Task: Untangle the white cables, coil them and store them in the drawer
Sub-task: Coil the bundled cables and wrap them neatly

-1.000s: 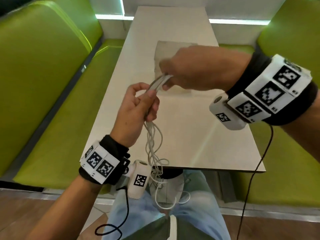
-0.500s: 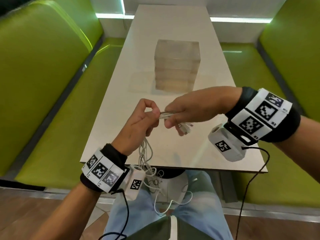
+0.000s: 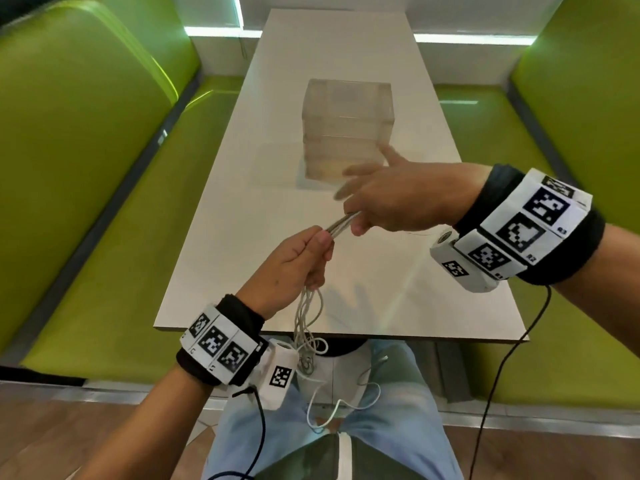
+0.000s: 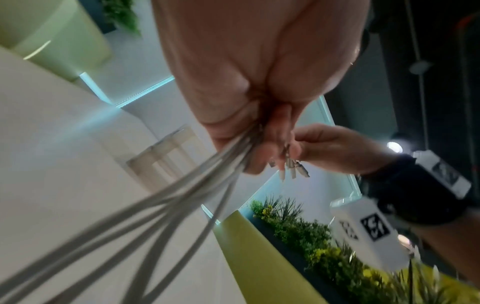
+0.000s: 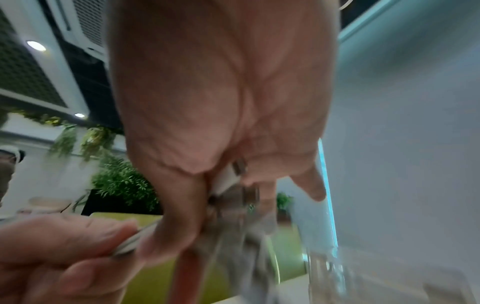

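Observation:
A bundle of white cables (image 3: 343, 223) stretches between my two hands above the near part of the white table (image 3: 242, 220). My left hand (image 3: 298, 261) grips the bundle in a fist, and the loose strands (image 3: 308, 320) hang from it, off the table edge, down to my lap. My right hand (image 3: 384, 206) pinches the bundle's far end between thumb and fingers, index finger sticking out. In the left wrist view the cables (image 4: 182, 195) fan toward the camera and the plugs (image 4: 293, 170) poke out below my right hand (image 4: 332, 152). The clear drawer unit (image 3: 348, 129) stands behind, drawers closed.
Green bench seats (image 3: 104, 202) run along both sides of the table, the right one (image 3: 571, 133) close to my forearm. Black sensor leads (image 3: 498, 368) dangle from both wrist units. My knees in jeans (image 3: 398, 410) sit under the table's near edge.
Both hands dropped from in front of the drawer unit, then the right hand pulled away to the right. The stretch of cable between the hands has lengthened, and the right index finger has lifted.

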A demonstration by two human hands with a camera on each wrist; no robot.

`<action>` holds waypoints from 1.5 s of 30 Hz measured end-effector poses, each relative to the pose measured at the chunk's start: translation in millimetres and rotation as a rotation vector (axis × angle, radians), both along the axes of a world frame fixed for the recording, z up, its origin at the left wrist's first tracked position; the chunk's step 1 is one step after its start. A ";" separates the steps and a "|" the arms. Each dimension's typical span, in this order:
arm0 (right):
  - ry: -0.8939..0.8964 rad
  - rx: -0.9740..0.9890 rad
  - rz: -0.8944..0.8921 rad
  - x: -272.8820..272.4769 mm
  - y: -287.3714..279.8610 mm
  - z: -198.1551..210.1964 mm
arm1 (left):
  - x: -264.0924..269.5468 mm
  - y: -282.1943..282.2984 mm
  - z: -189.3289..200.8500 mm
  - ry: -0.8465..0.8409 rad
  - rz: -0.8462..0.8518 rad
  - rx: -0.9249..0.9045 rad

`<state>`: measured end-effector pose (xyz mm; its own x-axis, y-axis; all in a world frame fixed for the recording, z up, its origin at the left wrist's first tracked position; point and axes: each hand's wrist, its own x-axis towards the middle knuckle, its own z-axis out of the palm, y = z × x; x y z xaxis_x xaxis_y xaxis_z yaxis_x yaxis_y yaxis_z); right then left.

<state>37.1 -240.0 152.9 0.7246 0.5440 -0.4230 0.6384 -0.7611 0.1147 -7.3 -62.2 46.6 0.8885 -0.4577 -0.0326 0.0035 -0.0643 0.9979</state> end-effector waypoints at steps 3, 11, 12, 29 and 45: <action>0.005 -0.110 0.016 -5.7 1.0 3.2 | 0.4 -3.1 0.5 -0.012 0.064 -0.010; 0.378 0.472 -0.175 -6.3 1.1 -0.7 | -2.9 12.4 8.0 -0.094 0.092 -0.025; 0.398 0.480 -0.190 -7.9 0.1 0.7 | -3.3 12.9 7.4 -0.096 0.090 -0.023; 0.595 0.707 -0.269 -25.9 13.1 -12.2 | -8.3 9.4 16.7 -0.479 0.394 0.016; 0.402 0.880 -0.296 -34.5 50.6 -81.6 | -7.3 -1.6 23.5 0.046 0.376 -0.421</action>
